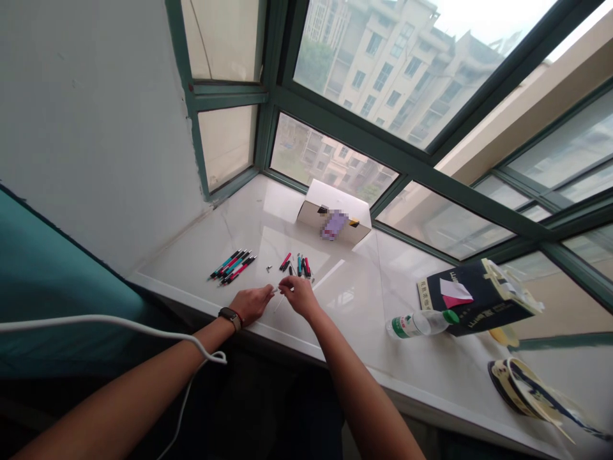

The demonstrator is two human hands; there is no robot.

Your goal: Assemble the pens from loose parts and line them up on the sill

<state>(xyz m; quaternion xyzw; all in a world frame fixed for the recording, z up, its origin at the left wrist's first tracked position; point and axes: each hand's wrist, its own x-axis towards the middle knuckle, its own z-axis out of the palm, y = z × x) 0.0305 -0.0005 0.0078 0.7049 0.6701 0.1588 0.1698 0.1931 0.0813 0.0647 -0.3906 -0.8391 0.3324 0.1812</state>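
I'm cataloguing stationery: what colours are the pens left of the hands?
The pens are mainly red, teal and black, seen in the head view.

Bare-armed, a person brings both hands together at center, the left forearm (158, 377) slanting in from lower left, the right forearm (357, 367) from lower right. The left hand (253, 304) lies knuckles up, its fingers bunched; the right hand (299, 296) arches inward, fingers bent, its fingertips apparently pinched, though too small to be certain.
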